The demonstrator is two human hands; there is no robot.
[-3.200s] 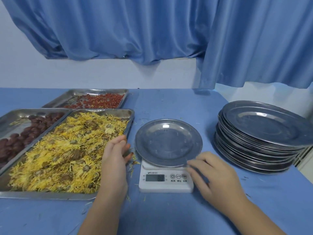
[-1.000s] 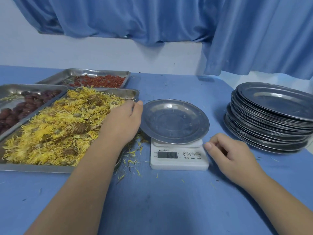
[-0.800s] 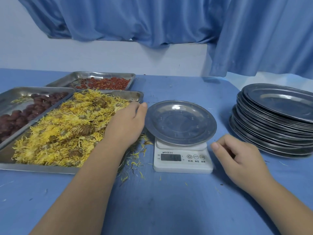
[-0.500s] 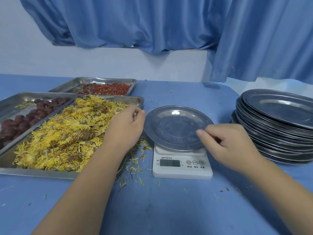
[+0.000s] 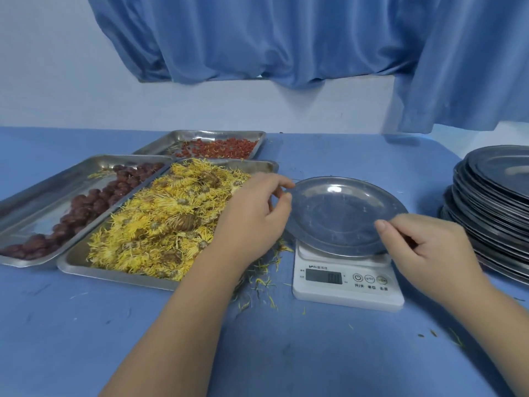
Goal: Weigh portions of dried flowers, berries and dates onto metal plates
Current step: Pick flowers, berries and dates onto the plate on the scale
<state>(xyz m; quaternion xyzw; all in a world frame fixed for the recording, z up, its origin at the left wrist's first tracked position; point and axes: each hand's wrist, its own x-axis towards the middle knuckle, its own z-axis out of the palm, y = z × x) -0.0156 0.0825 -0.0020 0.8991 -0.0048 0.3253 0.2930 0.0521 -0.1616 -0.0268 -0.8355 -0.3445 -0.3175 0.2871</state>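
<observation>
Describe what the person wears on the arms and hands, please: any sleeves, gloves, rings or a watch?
Nothing worn shows. The left forearm and right forearm are bare to the frame's edge, no sleeve in sight. The left hand and right hand are ungloved, with no ring, watch or bracelet visible. The right thumbnail looks short and unpainted.

Table cover (image 5: 286, 353) plain mid-blue, curtain (image 5: 286, 38) a similar blue, wall (image 5: 57, 81) white. Dried flowers (image 5: 160, 219) bright yellow with brown centres; dates (image 5: 86, 204) dark red-brown; berries (image 5: 223, 147) orange-red; trays (image 5: 114, 277) bare silver metal. Plate (image 5: 337, 216) and stacked plates (image 5: 486, 213) dull grey steel, unpatterned; scale (image 5: 347, 295) white with grey display and dark markings.
</observation>
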